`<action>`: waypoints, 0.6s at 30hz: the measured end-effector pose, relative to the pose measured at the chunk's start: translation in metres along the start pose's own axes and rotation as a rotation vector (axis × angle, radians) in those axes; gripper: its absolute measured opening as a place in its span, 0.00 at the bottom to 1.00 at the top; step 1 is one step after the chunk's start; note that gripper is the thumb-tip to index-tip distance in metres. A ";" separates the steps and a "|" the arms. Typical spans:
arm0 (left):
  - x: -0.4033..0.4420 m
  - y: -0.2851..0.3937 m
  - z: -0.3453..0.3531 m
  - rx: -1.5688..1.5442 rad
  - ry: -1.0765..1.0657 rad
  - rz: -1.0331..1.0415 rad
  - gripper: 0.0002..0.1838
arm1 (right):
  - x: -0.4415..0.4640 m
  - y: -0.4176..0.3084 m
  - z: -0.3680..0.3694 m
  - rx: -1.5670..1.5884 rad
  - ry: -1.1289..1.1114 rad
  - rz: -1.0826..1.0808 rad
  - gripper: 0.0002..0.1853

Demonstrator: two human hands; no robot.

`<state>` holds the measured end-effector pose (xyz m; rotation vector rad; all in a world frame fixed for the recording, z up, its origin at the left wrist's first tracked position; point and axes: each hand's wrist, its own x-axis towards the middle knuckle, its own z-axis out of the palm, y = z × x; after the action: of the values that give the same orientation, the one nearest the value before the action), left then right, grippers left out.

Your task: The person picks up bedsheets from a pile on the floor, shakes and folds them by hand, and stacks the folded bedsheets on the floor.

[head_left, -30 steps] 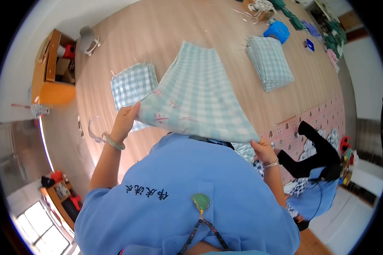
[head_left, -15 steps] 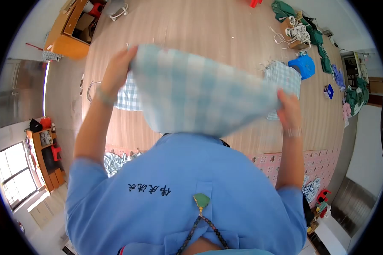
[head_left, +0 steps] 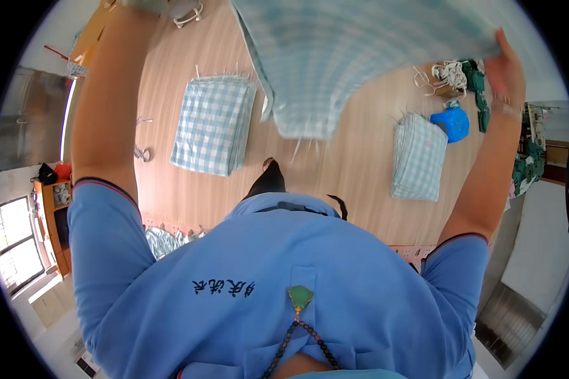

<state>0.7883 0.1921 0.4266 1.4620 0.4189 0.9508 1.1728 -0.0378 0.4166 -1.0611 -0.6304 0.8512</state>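
Note:
A light green-and-white checked cloth (head_left: 316,57) hangs raised across the top of the view, its fringed lower end above the floor. At the upper right my right hand (head_left: 507,72) is closed on its corner. My left arm reaches past the top left edge; only the braceleted wrist shows and that hand is out of frame. Below the cloth, to the left, lies a folded stack of blue checked cloths (head_left: 214,126). Another folded stack, paler green (head_left: 418,158), sits on the right.
Beside the right stack is a blue plastic object (head_left: 452,122). White cords (head_left: 450,76) and green cloths (head_left: 483,107) lie at the upper right. A chair base (head_left: 188,14) stands at the upper left. Crumpled cloth (head_left: 164,241) lies near my left side.
The cloth has gone from waist level up and forward, blurred on the way. Both arms have risen and spread, and my left hand has left the frame. The co-worker at right is out of view.

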 end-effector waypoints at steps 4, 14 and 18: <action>-0.032 -0.050 -0.038 0.038 -0.088 0.013 0.11 | -0.058 0.024 -0.026 -0.261 0.038 -0.079 0.10; -0.210 -0.348 -0.055 0.400 -0.085 -0.593 0.10 | -0.152 0.319 -0.129 -0.580 0.232 0.785 0.16; -0.273 -0.457 -0.053 0.613 -0.143 -0.697 0.10 | -0.181 0.453 -0.184 -0.573 0.379 1.162 0.20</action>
<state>0.7169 0.0924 -0.0941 1.7248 1.0932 0.1488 1.0906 -0.1724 -0.0806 -2.1191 0.1643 1.4308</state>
